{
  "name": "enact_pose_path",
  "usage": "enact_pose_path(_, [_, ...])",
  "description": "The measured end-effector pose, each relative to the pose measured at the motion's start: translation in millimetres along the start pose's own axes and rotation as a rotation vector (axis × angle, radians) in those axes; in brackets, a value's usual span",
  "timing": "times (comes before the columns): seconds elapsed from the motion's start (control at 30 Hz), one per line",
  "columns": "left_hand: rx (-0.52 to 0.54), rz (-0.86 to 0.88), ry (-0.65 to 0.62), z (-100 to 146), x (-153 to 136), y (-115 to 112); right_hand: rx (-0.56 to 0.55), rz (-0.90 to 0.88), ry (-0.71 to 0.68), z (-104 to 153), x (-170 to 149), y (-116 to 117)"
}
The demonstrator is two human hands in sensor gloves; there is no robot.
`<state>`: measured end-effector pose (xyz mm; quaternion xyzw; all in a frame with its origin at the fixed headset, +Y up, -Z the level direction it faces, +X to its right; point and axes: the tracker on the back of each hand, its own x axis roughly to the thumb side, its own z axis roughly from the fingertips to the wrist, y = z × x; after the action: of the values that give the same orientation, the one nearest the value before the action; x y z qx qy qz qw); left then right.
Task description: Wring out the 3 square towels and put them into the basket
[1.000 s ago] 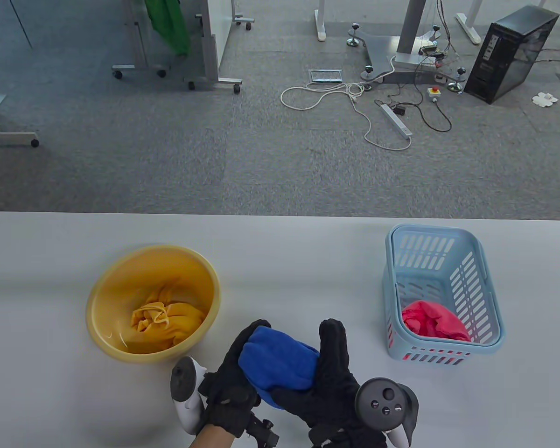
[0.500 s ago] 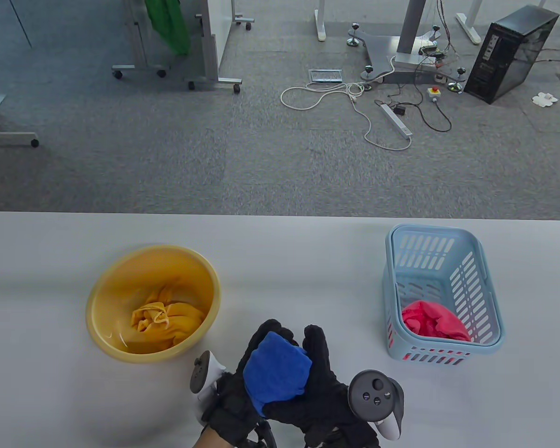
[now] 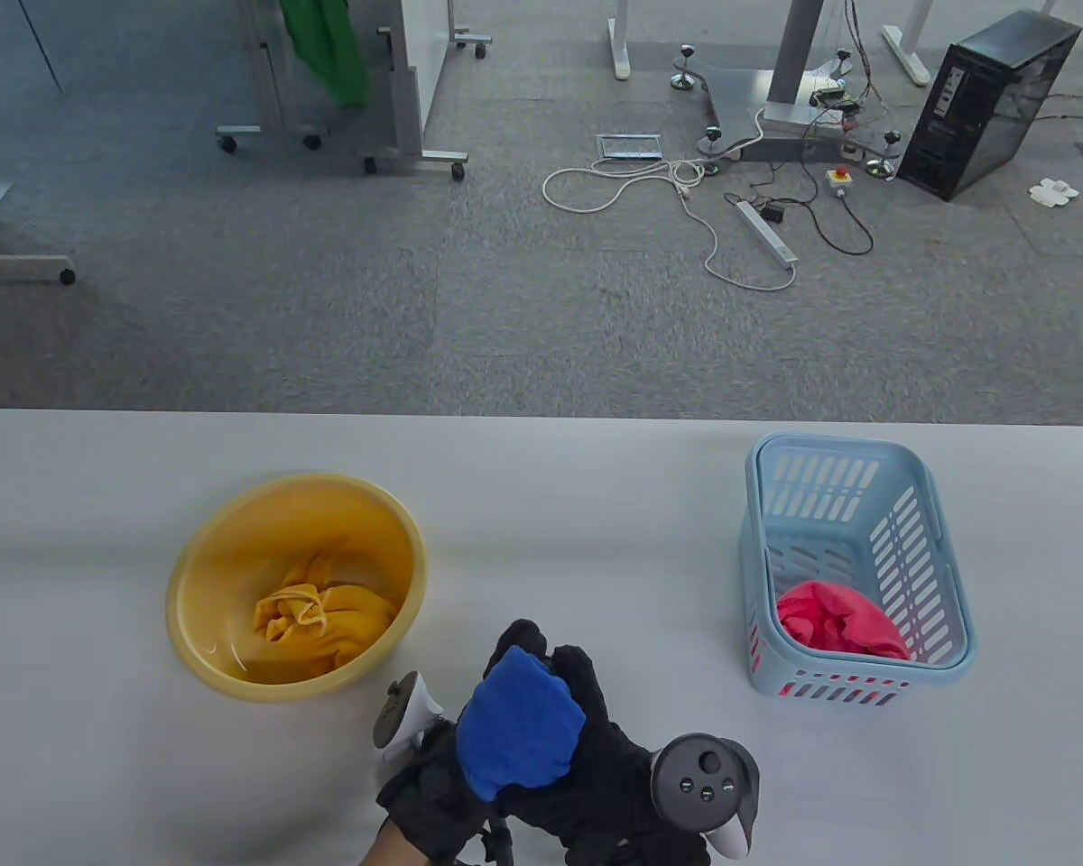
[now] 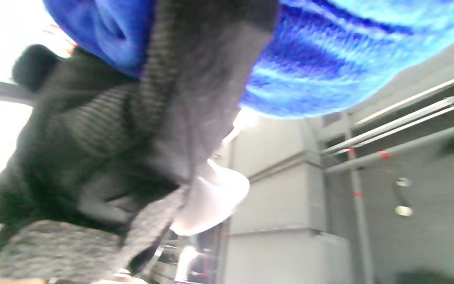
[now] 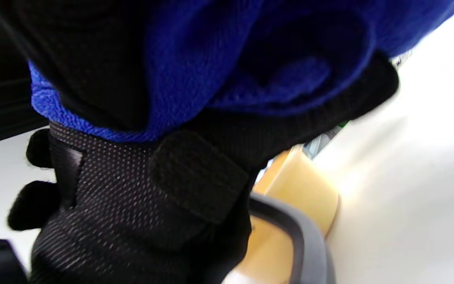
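Note:
Both gloved hands squeeze a bunched blue towel above the table's front edge, between bowl and basket. My left hand grips it from the left, its fingers curling over the top. My right hand grips it from the right. The blue towel fills the top of the left wrist view, and the blue towel shows wrapped by black fingers in the right wrist view. A yellow towel lies in the yellow bowl. A red towel lies in the light blue basket.
The white table stretches between the bowl at left and the basket at right. Beyond its far edge are grey carpet, cables, desk legs and a black computer tower.
The hands have drawn together and back toward the front edge, pressing the blue towel from a long roll into a tight ball. Bowl and basket have not moved.

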<state>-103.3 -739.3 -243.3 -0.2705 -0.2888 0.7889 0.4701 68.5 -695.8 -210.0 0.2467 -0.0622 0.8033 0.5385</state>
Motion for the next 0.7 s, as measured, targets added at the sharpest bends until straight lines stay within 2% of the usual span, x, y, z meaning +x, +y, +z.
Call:
enact_pose_path(0.2, [0.004,-0.013,0.029,-1,-3,-2,-0.080,0.024,0.036,2,0,-3])
enact_pose_path(0.3, [0.017,-0.012,0.093,0,-7,-2,-0.106,0.033,0.059,2,-1,-4])
enact_pose_path(0.53, [0.049,0.022,0.138,2,-12,2,-0.122,0.068,0.094,4,-1,-6])
enact_pose_path(0.7, [0.071,-0.003,0.137,1,-9,3,-0.116,0.114,0.072,3,4,-17])
